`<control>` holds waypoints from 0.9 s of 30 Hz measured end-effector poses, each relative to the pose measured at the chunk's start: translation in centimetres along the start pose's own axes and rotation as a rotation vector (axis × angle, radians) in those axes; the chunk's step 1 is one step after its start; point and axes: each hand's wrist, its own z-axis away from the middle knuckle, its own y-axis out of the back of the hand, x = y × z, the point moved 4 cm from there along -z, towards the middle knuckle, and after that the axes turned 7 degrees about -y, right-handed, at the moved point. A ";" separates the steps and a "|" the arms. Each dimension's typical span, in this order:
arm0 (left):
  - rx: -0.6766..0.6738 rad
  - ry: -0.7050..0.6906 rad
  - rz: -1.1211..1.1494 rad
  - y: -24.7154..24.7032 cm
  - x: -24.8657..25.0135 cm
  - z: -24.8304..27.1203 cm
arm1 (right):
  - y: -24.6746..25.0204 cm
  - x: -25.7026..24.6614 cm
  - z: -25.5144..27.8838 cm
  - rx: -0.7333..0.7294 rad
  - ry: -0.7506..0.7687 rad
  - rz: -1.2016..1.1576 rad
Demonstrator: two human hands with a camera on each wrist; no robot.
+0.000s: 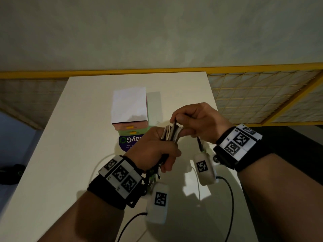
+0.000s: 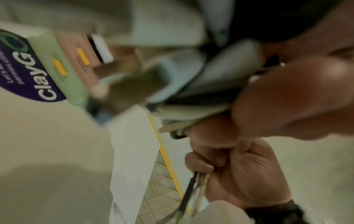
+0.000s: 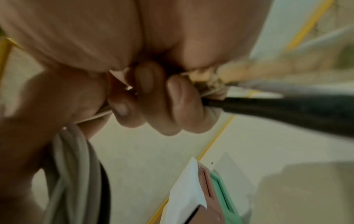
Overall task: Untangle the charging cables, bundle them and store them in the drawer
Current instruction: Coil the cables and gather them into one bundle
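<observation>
Both hands close on one coil of charging cables (image 1: 172, 132) at the frame's centre, above the worktop (image 1: 70, 137): the left hand (image 1: 153, 151) fists the gathered loops, the right hand (image 1: 197, 122) pinches a black strand over their top. To bundle well, I judge the left should stay tight while the right winds that strand snugly round the middle. One coil; its cable count is unclear. One drawer unit (image 1: 130, 117) stands just beyond, two yellow-handled drawers showing, both seemingly closed.
</observation>
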 end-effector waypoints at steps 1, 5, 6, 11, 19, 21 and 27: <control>-0.001 -0.001 0.016 0.0 0.0 0.0 | -0.3 0.3 0.0 0.003 -0.008 -0.014; -0.011 0.013 0.087 -0.2 0.2 0.0 | -0.2 1.3 -0.2 0.039 -0.020 -0.118; -0.003 0.026 0.069 -0.1 0.3 0.0 | -0.1 1.1 -0.2 0.066 -0.001 -0.121; 0.021 0.044 0.010 -0.2 0.5 -0.1 | 1.1 -1.1 0.0 0.167 0.248 0.045; -0.022 0.006 -0.030 -0.8 2.3 0.0 | 1.4 -0.9 -0.9 0.093 0.011 0.120; -0.019 0.036 -0.037 -0.7 1.9 -0.1 | 1.2 -1.7 -0.9 0.095 0.031 0.158; -0.036 0.080 0.038 -1.0 0.9 0.2 | 0.6 -2.1 -1.0 0.070 0.103 0.157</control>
